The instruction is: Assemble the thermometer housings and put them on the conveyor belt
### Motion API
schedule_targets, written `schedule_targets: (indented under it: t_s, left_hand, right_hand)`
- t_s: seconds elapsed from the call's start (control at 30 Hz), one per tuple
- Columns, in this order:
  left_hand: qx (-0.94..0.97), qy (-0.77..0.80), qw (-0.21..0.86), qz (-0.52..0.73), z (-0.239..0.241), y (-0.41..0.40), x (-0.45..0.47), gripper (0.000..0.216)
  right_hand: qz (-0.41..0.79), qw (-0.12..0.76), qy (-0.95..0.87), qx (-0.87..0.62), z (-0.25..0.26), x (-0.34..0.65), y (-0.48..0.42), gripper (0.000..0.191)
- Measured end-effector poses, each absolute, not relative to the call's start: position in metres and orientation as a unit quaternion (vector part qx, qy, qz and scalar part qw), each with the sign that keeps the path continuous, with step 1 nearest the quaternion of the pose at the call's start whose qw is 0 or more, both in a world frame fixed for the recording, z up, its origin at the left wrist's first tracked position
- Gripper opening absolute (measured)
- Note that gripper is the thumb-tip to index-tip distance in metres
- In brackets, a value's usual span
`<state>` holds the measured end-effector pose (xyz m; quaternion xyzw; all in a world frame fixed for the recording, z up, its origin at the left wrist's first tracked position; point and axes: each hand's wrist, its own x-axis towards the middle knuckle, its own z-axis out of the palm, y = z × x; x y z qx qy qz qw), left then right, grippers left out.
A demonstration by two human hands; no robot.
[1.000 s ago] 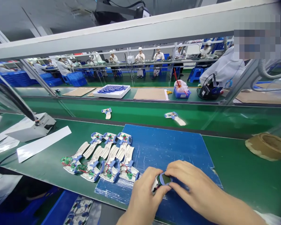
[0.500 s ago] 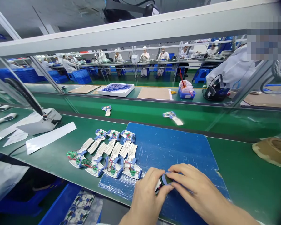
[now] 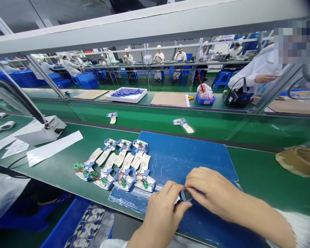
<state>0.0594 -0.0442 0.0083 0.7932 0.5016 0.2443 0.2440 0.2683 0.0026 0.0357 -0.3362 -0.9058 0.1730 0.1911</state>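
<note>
Above the front of a blue mat (image 3: 204, 151), my left hand (image 3: 161, 212) is closed round a device housing with a small grey screen (image 3: 187, 195). My right hand (image 3: 209, 191) pinches the screen end of that housing between thumb and fingers. Most of the held housing is hidden by my left hand. Left of my hands, several open, gun-shaped white and blue housings (image 3: 124, 181) lie in two rows, partly on the mat. Green circuit boards and red wires show inside them.
Behind the bench a green belt (image 3: 144, 120) carries two similar housings, one at right (image 3: 183, 125). A blue bin (image 3: 64, 224) with more housings stands below the bench edge. A tape roll (image 3: 299, 160) lies right, a grey box with a hose (image 3: 45, 132) left. Co-workers sit beyond.
My right hand has shifted up slightly and changed its grip at the screen end. My left hand keeps its hold. The housings on the belt have moved left. The view has shifted slightly.
</note>
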Motion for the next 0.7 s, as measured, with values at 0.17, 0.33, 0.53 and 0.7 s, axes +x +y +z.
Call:
schedule_targets:
  t_s: [0.17, 0.33, 0.53, 0.7]
  left_hand:
    - [0.803, 0.5, 0.237, 0.222, 0.011, -0.042, 0.061, 0.019]
    - [0.766, 0.515, 0.299, 0.241, 0.012, -0.04, 0.059, 0.016]
    - [0.715, 0.526, 0.368, 0.276, 0.011, -0.038, 0.058, 0.02]
    - [0.664, 0.547, 0.408, 0.306, 0.008, -0.039, 0.059, 0.017]
  right_hand:
    - [0.111, 0.179, -0.94, -0.268, 0.044, 0.267, 0.014, 0.026]
    - [0.066, 0.189, -0.944, -0.263, 0.042, 0.265, 0.007, 0.025]
    - [0.076, 0.193, -0.935, -0.286, 0.046, 0.268, -0.01, 0.025]
    - [0.122, 0.213, -0.91, -0.333, 0.038, 0.277, -0.016, 0.014]
